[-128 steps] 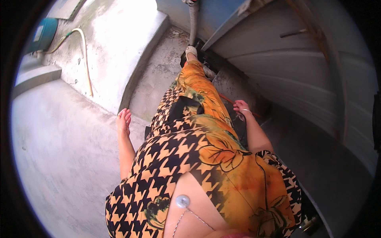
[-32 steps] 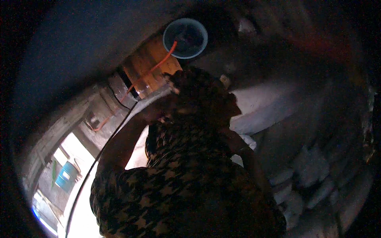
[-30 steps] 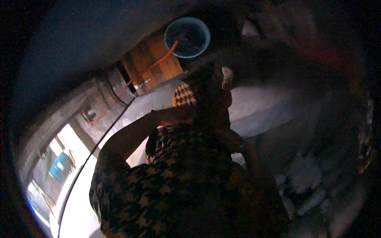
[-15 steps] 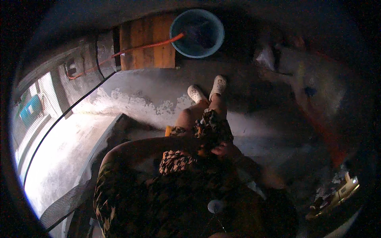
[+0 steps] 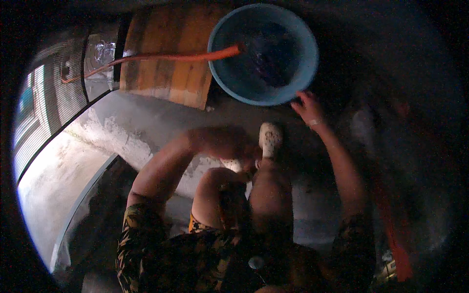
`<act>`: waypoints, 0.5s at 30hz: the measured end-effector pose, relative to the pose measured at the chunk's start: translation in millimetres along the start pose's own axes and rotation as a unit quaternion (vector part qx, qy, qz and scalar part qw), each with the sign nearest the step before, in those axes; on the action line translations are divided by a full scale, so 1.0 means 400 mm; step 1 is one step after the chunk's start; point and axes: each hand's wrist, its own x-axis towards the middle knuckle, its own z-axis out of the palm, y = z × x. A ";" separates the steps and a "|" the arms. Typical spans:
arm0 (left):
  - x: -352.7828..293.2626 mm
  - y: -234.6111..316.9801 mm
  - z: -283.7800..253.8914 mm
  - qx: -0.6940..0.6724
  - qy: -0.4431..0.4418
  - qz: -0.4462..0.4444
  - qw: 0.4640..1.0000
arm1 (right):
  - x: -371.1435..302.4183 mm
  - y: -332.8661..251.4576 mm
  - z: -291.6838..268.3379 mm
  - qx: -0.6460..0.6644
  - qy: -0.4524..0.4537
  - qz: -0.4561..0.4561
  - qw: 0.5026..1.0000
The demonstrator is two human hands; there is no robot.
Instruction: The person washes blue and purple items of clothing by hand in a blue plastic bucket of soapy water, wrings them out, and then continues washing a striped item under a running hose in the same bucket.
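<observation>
A round blue basin [image 5: 229, 87] stands on the floor ahead, with dark cloth-like stuff [image 5: 273, 61] inside that I cannot make out. An orange hose [image 5: 185, 57] reaches over its left rim, the end lying inside the basin's outline. My right hand [image 5: 308, 110] is at the near right rim, fingers apart and not wrapped round it; whether the fingertips touch is unclear. Bent inward across my shins, my left hand [image 5: 242, 146] is close to my pale clogs [image 5: 270, 139]. It is dim and smeared, so its fingers do not show.
An orange-brown wooden board [image 5: 161, 63] lies left of the basin, under the hose. Farther left are a mesh screen [image 5: 53, 83] and a bright floor area [image 5: 63, 156] with a raised edge. A dim reddish strip [image 5: 393, 234] runs along the right, where much is dark.
I have bent forward, so the basin appears larger and closer. My right hand has reached out from my lap to the basin's rim. My left arm has moved forward over my shins.
</observation>
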 end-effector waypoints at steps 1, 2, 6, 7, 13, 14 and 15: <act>0.045 -0.092 -0.039 0.090 0.075 -0.058 0.991 | 0.105 0.035 0.066 -0.154 0.087 -0.070 0.982; 0.076 -0.201 -0.072 0.163 0.142 -0.136 0.967 | 0.193 -0.001 0.118 -0.237 0.050 -0.029 0.970; 0.159 -0.456 -0.137 0.407 0.113 -0.208 0.882 | 0.338 0.034 0.230 -0.322 -0.077 0.046 0.942; 0.176 -0.524 -0.144 0.411 0.118 -0.208 0.880 | 0.355 0.052 0.250 -0.321 -0.108 0.056 0.939; 0.208 -0.584 -0.188 0.142 0.242 -0.203 0.938 | 0.259 0.073 0.297 0.097 0.001 -0.019 0.995; 0.199 -0.514 -0.187 -0.067 0.309 -0.176 0.932 | 0.245 0.055 0.330 0.124 -0.037 -0.046 0.990; 0.169 -0.459 -0.179 -0.190 0.353 -0.144 0.905 | 0.245 0.032 0.356 0.155 -0.077 -0.082 0.981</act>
